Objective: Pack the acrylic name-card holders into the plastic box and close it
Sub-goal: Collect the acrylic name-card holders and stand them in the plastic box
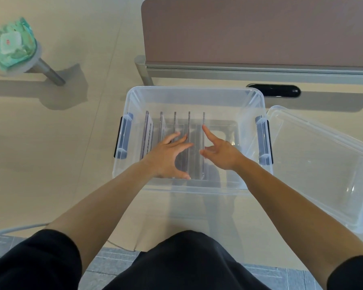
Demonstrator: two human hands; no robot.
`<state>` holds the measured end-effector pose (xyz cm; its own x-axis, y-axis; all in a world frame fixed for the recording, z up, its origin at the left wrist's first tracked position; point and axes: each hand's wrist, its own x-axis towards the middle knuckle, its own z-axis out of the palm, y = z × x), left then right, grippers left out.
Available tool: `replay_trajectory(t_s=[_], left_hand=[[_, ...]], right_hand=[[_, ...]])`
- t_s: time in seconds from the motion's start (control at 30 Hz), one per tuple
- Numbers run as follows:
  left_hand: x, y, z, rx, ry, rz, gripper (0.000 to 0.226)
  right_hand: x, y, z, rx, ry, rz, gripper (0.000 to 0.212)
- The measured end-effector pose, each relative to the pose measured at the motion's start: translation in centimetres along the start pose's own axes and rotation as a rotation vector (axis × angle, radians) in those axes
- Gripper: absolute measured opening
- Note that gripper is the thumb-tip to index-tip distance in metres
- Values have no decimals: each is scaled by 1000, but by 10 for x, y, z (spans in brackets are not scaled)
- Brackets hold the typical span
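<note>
clear glossy plastic box — acrylic holders, matt desk

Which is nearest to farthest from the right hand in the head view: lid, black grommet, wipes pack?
From the right hand:
1. Lid, just to its right, off the box.
2. Black grommet, behind the box by the divider.
3. Wipes pack, far left corner.

I can read nothing here. The leftmost holder in the box carries a card with dark print, but it stands edge-on to me and the marks are too small to make out. The wipes pack, far left, has a white label with a small red mark, too blurred to read.
</note>
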<state>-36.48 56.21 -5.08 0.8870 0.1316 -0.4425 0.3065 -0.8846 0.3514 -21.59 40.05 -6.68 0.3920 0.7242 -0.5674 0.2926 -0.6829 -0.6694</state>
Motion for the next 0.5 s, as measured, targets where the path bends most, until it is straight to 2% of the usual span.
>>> replay_trajectory(t_s=[0.27,0.5], left_hand=[[-3,5,-7,-18,-28,-1,107],[-2,7,-9,70,-32,3,104]], right_hand=[[-4,-2,-1,104,29,-15,78],[-3,-1,2,139,53,-11,77]])
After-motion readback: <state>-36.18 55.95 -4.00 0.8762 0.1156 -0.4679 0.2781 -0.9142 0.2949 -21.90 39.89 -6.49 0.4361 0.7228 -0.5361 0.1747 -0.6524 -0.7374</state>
